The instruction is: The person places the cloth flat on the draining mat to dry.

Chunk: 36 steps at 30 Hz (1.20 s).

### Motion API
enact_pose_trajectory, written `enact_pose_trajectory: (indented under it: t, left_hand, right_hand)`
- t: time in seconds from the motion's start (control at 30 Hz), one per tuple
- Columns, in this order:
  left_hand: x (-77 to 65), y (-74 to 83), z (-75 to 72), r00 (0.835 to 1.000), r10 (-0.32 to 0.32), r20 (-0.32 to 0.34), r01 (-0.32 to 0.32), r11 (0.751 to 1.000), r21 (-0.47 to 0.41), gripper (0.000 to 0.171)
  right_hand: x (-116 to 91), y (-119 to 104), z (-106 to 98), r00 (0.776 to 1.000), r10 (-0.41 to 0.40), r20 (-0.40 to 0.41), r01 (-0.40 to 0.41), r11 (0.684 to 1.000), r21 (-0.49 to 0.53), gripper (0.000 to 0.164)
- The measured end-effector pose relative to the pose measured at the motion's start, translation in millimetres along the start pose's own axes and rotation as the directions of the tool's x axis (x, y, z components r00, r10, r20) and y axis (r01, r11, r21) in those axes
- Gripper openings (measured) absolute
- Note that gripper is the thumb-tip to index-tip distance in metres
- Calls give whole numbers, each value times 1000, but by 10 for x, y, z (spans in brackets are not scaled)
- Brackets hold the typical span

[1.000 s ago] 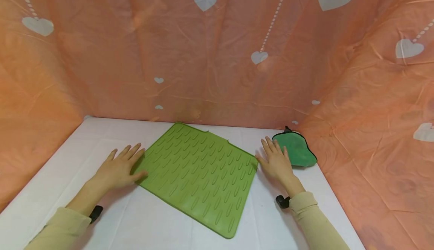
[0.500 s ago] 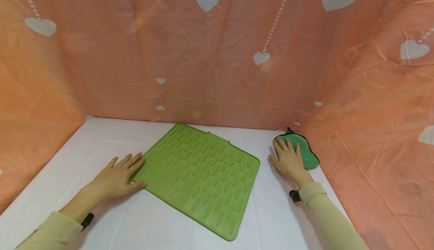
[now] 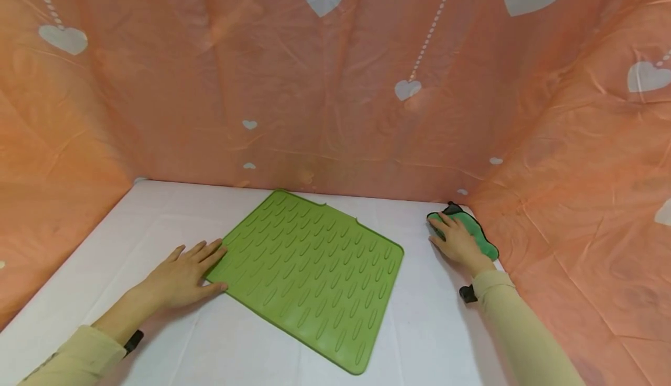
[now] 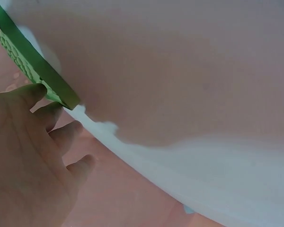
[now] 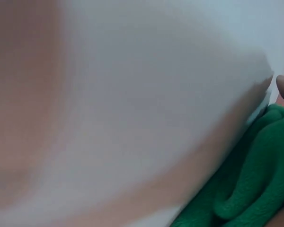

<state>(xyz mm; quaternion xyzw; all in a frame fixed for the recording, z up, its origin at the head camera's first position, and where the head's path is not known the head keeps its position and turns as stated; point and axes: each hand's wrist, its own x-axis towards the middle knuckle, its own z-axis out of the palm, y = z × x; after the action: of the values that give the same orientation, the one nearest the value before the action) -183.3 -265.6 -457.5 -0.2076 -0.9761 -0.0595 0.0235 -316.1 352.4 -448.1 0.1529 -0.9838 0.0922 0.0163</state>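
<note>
Hands well apart. Left hand (image 3: 180,275): fingers spread and fairly straight, tips at the left corner of the green mat (image 3: 309,281), which lies skewed on the white table (image 3: 251,339); pressure cannot be judged. Right hand (image 3: 458,243): over the green cloth (image 5: 253,177) at the table's far right, beside the orange sheet (image 3: 587,246); cloth rucked into soft folds by the fingers, but cannot tell whether they pinch it. Step in hand, as judged: taking up the cloth while the left hand steadies the mat. To do it well: gather a full fold between thumb and fingers, not the thin dark edging alone; lift before drawing across, to avoid drag; rest left fingertips lightly so the mat neither slides nor curls
</note>
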Motion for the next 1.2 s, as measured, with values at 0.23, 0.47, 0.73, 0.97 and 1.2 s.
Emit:
enact_pose_trajectory:
  t: [0.23, 0.47, 0.73, 0.97, 1.2]
  left_hand:
    - [-2, 5, -3, 1000, 0, -1, 0, 1000, -10, 86]
    - [-8, 12, -9, 1000, -2, -5, 2, 1000, -12, 87]
    - [-7, 4, 4, 1000, -4, 3, 4, 999, -32, 88]
    - [0, 1, -1, 1000, -5, 3, 5, 999, -34, 87]
    - [0, 2, -1, 1000, -4, 10, 5, 999, -41, 89]
  right_hand:
    - [-4, 130, -6, 991, -93, -94, 94, 996, -2, 46]
    - [-24, 176, -12, 968, -141, -206, 145, 989, 5, 38]
    - [-50, 259, -12, 891, -186, -413, 227, 973, 50, 41]
    - [-22, 158, -117, 832, -197, -519, 274, 958, 77, 47]
    - [42, -201, -356, 761, -224, -608, 328, 943, 63, 44]
